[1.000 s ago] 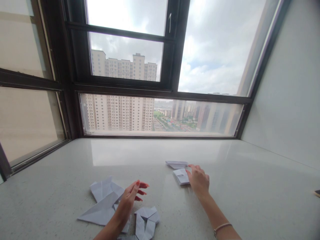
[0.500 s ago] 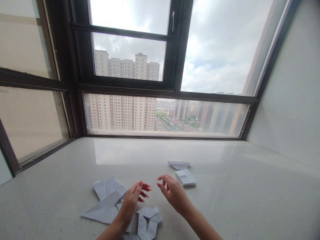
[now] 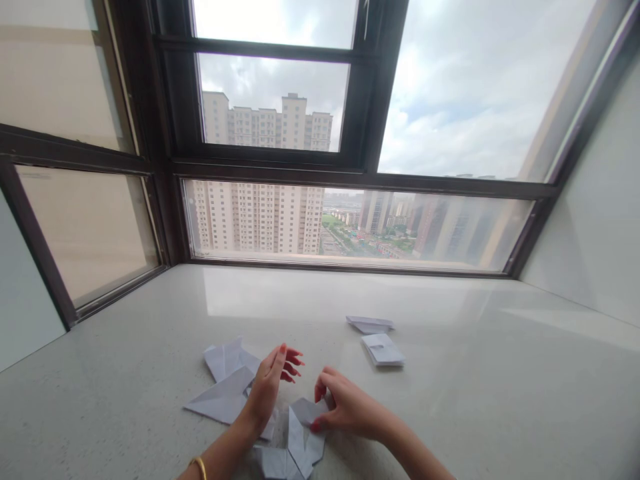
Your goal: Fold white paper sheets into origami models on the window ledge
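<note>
Low in the view lies a white folded-paper shape [image 3: 296, 440] with several angled flaps around a gap. My right hand [image 3: 347, 403] has its thumb and fingers closed on the upper right edge of this shape. My left hand [image 3: 270, 380] hovers just up and left of it, empty, palm turned inward and fingers apart. Beside and partly behind the left hand are folded paper pieces with pointed ends: one nearer piece [image 3: 223, 397] and one farther piece [image 3: 230, 359]. My left forearm covers part of the papers beneath it.
A flat folded paper square [image 3: 383, 350] and a narrow folded paper piece [image 3: 370, 325] lie farther back on the pale sill [image 3: 475, 373]. A dark-framed window [image 3: 280, 170] borders the sill behind, with a white wall [image 3: 600, 220] on the right.
My right hand has come down and toward me, from empty in the air to gripping the folded-paper shape. My left hand stays open, barely moved. The view has shifted slightly.
</note>
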`<state>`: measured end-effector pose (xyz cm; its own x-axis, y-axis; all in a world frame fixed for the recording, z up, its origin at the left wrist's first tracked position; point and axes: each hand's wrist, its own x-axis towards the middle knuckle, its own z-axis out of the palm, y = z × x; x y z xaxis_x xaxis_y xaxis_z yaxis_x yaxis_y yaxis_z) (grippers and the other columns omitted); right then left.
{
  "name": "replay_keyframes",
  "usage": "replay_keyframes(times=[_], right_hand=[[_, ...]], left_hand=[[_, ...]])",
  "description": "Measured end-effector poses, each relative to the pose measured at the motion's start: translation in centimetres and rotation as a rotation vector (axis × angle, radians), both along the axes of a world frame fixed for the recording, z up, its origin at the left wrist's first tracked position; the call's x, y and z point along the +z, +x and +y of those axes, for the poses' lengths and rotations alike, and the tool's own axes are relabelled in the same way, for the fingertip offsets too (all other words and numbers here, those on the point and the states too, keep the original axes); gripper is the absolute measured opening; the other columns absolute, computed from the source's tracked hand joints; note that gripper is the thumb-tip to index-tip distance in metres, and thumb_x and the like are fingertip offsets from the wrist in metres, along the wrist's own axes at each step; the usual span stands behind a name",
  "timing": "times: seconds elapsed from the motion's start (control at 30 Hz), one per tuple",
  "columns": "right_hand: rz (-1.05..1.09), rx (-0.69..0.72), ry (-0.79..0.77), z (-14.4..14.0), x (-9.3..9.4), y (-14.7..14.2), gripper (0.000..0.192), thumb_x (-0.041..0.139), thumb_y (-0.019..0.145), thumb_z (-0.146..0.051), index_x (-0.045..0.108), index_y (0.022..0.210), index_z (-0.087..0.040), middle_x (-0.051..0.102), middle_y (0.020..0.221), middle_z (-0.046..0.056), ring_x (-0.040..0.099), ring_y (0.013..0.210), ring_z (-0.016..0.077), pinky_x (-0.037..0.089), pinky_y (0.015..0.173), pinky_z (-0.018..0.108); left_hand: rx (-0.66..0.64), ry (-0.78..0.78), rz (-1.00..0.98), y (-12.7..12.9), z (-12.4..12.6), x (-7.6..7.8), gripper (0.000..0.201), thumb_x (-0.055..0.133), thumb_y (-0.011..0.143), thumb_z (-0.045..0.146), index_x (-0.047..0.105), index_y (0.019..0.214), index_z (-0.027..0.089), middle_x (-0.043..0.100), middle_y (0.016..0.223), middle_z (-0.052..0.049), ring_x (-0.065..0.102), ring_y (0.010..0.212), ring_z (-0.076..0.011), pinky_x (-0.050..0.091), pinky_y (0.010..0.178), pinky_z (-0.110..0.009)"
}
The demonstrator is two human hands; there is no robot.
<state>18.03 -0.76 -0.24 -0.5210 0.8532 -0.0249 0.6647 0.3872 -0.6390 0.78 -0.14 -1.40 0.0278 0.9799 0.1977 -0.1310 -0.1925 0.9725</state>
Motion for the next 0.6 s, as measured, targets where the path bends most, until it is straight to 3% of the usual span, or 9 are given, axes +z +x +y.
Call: replay_keyframes(times=[0.27,0.47,0.6], right_hand=[[0.258,-0.151,0.011,1.7,-1.6,0.0,0.021,0.058,0.066,-0.035,0.047,0.067,-0.017,0.043,0.056,-0.006,0.038,0.053,0.0089,0.027,0.048,0.019],[0.452,-0.374,0.204,2.9,-2.4,0.2,0.033,0.05,0.071,-0.047,0.048,0.059,-0.016,0.04,0.051,-0.004,0.036,0.05,0.0098,0.027,0.046,0.021],[0.67,-0.367,0.098,2.9,-2.4,-0.1,0.037,0.046,0.071,-0.053,0.05,0.071,-0.016,0.04,0.048,-0.005,0.037,0.043,0.009,0.027,0.038,0.02]], left_hand=[[0.01,0.099,0.105,-0.4,0.4,-0.3,0.041,0.037,0.078,0.048,0.057,0.084,0.013,0.06,0.072,-0.006,0.055,0.063,-0.0152,0.045,0.057,-0.027],[-0.015,0.103,0.142,-0.2,0.7,-1.0,0.039,0.044,0.077,0.046,0.051,0.099,0.015,0.059,0.091,-0.009,0.055,0.084,-0.02,0.045,0.069,-0.031],[-0.047,0.102,0.131,-0.3,0.7,-1.2,0.036,0.047,0.076,0.042,0.05,0.101,0.017,0.056,0.103,-0.011,0.053,0.094,-0.0211,0.041,0.079,-0.034]])
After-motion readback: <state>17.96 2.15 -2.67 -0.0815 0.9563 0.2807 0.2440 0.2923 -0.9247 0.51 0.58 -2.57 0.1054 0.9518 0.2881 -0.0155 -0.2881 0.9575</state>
